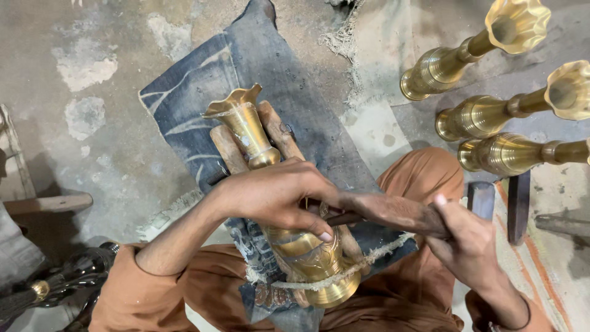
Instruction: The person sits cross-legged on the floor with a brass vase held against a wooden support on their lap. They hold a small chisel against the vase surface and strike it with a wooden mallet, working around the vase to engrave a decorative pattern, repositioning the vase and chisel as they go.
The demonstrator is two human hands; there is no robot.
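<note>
A brass vase (252, 132) with a fluted mouth lies on its side across two wooden rests (278, 130), over a piece of dark denim cloth (203, 80). My left hand (276, 193) presses down on the vase's body, fingers wrapped over it and pinching a thin metal tool against the brass. My right hand (470, 243) grips a wooden-handled hammer (393, 212) whose handle runs left towards the tool; its dark head (481, 198) sticks up beside my thumb. The vase's base (332, 292) points towards my lap.
Three finished brass vases (485, 117) stand at the upper right on the concrete floor. A dark metal block (519, 206) rests next to them on a striped mat. A wooden plank (46, 203) and dark shiny objects (74, 276) are at the left.
</note>
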